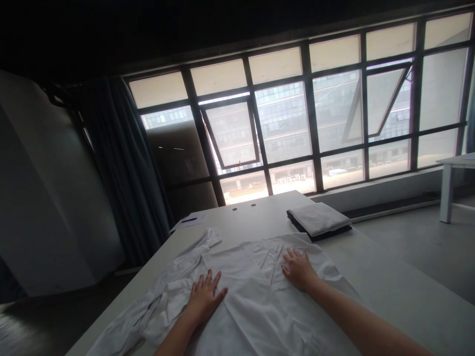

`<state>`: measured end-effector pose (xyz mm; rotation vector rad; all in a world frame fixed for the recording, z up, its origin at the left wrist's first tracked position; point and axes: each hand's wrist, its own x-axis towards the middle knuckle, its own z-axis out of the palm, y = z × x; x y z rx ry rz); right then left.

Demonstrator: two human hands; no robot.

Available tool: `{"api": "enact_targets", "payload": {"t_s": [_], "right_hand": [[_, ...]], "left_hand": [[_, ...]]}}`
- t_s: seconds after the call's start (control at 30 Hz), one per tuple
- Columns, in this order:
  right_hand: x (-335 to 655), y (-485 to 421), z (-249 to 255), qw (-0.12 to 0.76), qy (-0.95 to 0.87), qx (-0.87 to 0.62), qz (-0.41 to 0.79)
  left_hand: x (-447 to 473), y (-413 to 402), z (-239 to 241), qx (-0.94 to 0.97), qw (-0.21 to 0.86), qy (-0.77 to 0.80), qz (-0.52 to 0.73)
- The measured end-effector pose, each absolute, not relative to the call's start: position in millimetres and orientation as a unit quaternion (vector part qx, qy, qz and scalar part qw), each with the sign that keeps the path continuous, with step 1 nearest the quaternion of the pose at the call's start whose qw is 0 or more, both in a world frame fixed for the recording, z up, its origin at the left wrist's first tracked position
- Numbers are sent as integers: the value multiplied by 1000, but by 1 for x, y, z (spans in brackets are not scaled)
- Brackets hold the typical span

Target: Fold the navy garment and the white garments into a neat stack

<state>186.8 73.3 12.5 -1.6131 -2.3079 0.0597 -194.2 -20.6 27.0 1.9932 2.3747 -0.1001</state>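
Observation:
A white long-sleeved garment, seemingly a shirt, lies spread over the white table in front of me, with creases across its body. One sleeve stretches along its left side toward the far end. My left hand rests flat on the left part of the cloth, fingers spread. On the upper right part lies my right hand, palm down with its fingers apart. Neither hand grips the fabric. The garment's near end runs out of the bottom of the view.
Folded white cloth sits on a dark folded piece at the table's right edge. A pen lies on paper at the far left. Beyond the table are windows and a dark curtain; another table stands far right.

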Motion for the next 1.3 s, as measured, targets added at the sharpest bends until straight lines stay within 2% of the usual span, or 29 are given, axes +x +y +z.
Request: {"api": "enact_targets", "payload": {"t_s": [0.13,0.3,0.43,0.6,0.77,0.83,0.93,1.0,1.13,1.3], "right_hand": [[184,53,27,194,-834,-517,-27],[170,-3,25,156,-844,-511,37],[167,-40,18,133,-860,-491,46],[182,-50,21,101,-851,-511,73],[190,-48,8,180,-859,-480,5],[188,-48,-1,213,-900,-381,-10],[188,-47,-14,213,-952,-218,-9],[195,-45,-18,209,-964,-164,-7],[220,-47,-21,211,-966,-148,-4],[225,-63,-42,270,-946,-149,-98]], "left_hand": [[-164,-26,42,682,29,730,-36],[-111,-46,35,746,88,659,-21],[-93,-60,21,745,70,663,9],[-97,-71,25,778,44,626,28],[-96,-76,26,812,88,577,6],[-94,-75,24,811,93,577,5],[-98,-77,20,815,90,572,14],[-110,-82,19,822,86,562,18],[-156,-101,17,810,79,581,14],[-197,-118,-6,800,137,584,-7]]}}
